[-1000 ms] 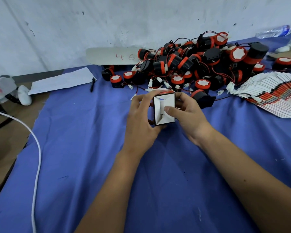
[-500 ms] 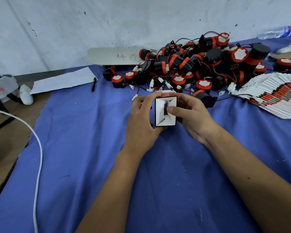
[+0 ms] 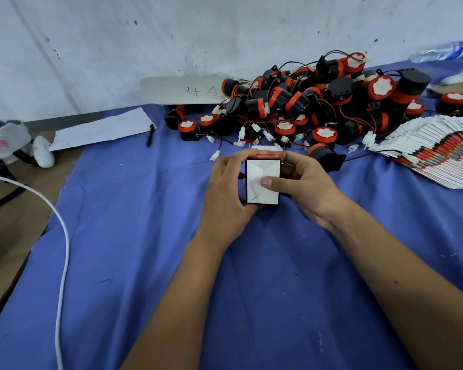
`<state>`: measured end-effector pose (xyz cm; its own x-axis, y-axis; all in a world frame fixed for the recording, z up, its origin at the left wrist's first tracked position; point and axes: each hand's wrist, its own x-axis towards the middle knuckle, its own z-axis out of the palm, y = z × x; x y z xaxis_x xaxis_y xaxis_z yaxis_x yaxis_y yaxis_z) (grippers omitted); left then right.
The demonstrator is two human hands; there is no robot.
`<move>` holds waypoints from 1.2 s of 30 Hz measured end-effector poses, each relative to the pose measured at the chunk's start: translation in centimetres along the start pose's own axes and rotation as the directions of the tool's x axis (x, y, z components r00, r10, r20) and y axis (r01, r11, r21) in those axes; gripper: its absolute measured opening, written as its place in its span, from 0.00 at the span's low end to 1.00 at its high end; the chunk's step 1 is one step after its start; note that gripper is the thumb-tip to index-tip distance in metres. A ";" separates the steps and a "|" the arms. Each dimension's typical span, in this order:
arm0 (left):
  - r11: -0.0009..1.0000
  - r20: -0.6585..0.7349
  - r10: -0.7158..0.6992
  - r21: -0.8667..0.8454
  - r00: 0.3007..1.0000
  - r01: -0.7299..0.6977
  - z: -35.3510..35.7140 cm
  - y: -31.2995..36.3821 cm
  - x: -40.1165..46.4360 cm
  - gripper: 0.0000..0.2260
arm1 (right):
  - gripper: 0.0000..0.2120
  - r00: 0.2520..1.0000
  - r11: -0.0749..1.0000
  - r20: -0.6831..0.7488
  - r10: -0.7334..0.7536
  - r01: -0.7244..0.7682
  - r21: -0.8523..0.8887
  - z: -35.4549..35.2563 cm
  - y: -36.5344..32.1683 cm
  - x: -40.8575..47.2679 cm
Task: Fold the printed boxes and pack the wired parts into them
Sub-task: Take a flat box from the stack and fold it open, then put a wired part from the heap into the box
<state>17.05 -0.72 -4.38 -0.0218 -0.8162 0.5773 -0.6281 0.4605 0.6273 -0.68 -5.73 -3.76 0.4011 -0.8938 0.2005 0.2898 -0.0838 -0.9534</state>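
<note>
Both your hands grip one printed box [image 3: 262,182] at centre frame, above the blue cloth [image 3: 145,236].

Your left hand [image 3: 229,193] wraps its left side; your right hand [image 3: 305,188] holds the right, thumb pressing the folded white flaps. The wired parts pile [image 3: 305,102] sits at 12 to 1 o'clock, the flat boxes [image 3: 439,153] at 2 o'clock.

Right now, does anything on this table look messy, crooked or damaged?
Nothing looks damaged. The wired parts lie in a tangled heap, and the flat boxes are fanned out askew. Both hands hold the box.
</note>
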 end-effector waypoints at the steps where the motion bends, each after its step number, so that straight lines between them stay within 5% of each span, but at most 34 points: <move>1: 1.000 0.000 0.007 0.003 1.000 -0.007 0.0 0.0 0.0 0.36 | 0.24 1.000 1.000 0.017 -0.001 0.001 0.002 -0.1 0.0 0.0; 6: 0.998 -0.018 -0.052 0.026 0.999 0.052 -0.4 -0.8 0.3 0.38 | 0.19 0.993 0.998 0.110 -0.042 0.046 -0.031 0.1 -0.8 -0.3; 8: 0.992 0.065 -0.126 0.028 0.990 0.125 -0.9 -1.0 0.3 0.40 | 0.15 0.987 0.927 0.047 -0.152 0.158 -0.341 0.7 -1.0 -0.5; 10: 0.979 0.126 -0.198 -0.016 0.972 0.202 -1.4 -0.8 0.1 0.37 | 0.13 0.947 0.562 0.083 -0.311 0.254 -0.787 1.3 -0.9 -0.9; 12: 0.930 0.099 -0.293 -0.202 0.951 0.307 -1.8 0.0 0.2 0.33 | 0.12 0.940 0.232 0.196 -0.280 0.264 -0.936 2.2 -1.1 -1.2; 15: 0.766 0.144 -0.366 -0.515 0.919 0.386 -1.6 0.8 0.8 0.23 | 0.14 0.958 0.108 0.261 -0.120 0.274 -0.956 3.8 -1.4 -1.4; 18: 0.779 0.098 -0.407 -0.482 0.908 0.401 -0.8 1.0 0.5 0.10 | 0.14 0.942 -0.007 0.332 -0.048 0.332 -0.943 5.1 -1.1 -1.4; 21: 0.815 -0.024 -0.489 -0.370 0.872 0.447 -0.2 0.0 0.4 0.05 | 0.14 0.918 0.162 0.366 -0.152 0.389 -0.907 5.0 -1.2 -1.8; 23: 0.863 -0.112 -0.465 -0.277 0.878 0.421 -0.3 -0.6 0.6 0.03 | 0.15 0.878 0.278 0.325 -0.351 0.429 -0.859 4.9 -1.3 -1.9; 26: 0.919 -0.183 -0.394 -0.119 0.901 0.377 -0.3 -0.7 0.7 0.07 | 0.12 0.771 0.333 0.130 -0.623 0.412 -0.848 4.2 -1.4 -1.7; 28: 0.933 -0.192 -0.359 -0.094 0.914 0.347 -0.1 -0.6 0.5 0.08 | 0.10 0.723 0.301 -0.010 -0.690 0.274 -0.914 2.9 -1.4 -1.3; 30: 0.943 -0.196 -0.334 -0.063 0.922 0.328 0.1 -0.7 0.5 0.06 | 0.14 0.749 0.242 -0.156 -0.644 0.007 -0.970 0.7 -1.5 -0.8; 33: 0.948 -0.225 -0.308 0.009 0.925 0.318 0.1 -0.9 0.4 0.03 | 0.32 0.864 0.097 -0.399 -0.308 -0.388 -0.916 -1.7 -1.8 -0.5; 36: 0.946 -0.260 -0.300 0.041 0.918 0.321 0.0 -1.1 0.5 0.06 | 0.34 0.911 0.091 -0.364 -0.194 -0.353 -0.931 -1.4 -1.8 -0.6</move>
<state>17.74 -1.57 -4.75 0.3710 -0.7964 0.4776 -0.6334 0.1591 0.7573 -2.65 -5.70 -2.50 -0.0074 -0.9584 0.2854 -0.9244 -0.1022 -0.3675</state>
